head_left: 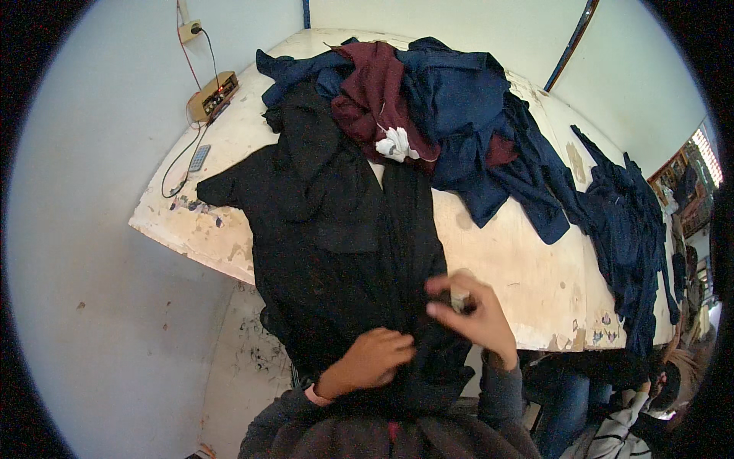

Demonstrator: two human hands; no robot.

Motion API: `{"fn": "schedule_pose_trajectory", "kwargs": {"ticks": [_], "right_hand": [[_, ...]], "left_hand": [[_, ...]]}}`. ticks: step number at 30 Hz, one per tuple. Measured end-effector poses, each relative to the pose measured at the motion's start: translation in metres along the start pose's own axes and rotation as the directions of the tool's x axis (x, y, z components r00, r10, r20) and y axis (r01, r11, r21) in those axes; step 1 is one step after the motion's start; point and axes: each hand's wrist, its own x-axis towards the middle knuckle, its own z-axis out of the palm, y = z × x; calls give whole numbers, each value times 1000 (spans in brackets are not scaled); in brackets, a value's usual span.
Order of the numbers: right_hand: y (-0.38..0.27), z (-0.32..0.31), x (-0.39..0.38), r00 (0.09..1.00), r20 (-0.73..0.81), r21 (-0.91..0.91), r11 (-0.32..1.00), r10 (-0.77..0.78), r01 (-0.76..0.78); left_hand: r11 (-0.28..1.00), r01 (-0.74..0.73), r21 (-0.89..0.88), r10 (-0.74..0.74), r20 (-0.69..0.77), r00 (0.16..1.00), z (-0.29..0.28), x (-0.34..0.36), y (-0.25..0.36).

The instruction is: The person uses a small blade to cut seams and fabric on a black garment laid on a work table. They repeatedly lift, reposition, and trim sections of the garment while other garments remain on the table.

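Note:
A black garment (321, 222) with a sleeve spread to the left lies over the near part of the table and hangs down over its front edge. A long fold or opening runs down its middle. My left hand (373, 358) rests on its lower part, fingers bent together with some cloth apparently gripped; the fingertips are partly hidden. Over the garment's right edge is my right hand (480, 315), slightly blurred, its thumb and forefinger curved apart. A pale patch shows between them, and I cannot make out anything held there.
Navy garments (459, 92) and a maroon cloth (375, 84) with a white bunched piece (394, 144) lie piled behind. More navy clothing (627, 229) drapes off the table (527, 275) at right. A corded box (214, 96) and remote control (199, 157) sit at left. Another person (612, 428) is at lower right.

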Motion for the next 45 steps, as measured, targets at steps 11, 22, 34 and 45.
{"fn": "schedule_pose_trajectory", "kwargs": {"ticks": [11, 22, 34, 45], "right_hand": [[38, 32, 27, 992, 82, -24, 995, 95, -93], [23, 38, 1, 938, 327, 196, 979, -115, 52], [73, 30, 76, 915, -400, -2, 999, 49, -55], [-33, 27, 26, 975, 190, 314, 948, -114, 50]], "left_hand": [[771, 295, -565, -531, -313, 788, -52, -17, 10], [896, 319, 309, -244, -258, 935, -1, 28, -30], [907, 225, -356, -208, 84, 974, 6, -11, 15], [918, 211, -335, -360, -485, 797, -121, 19, 36]]}}
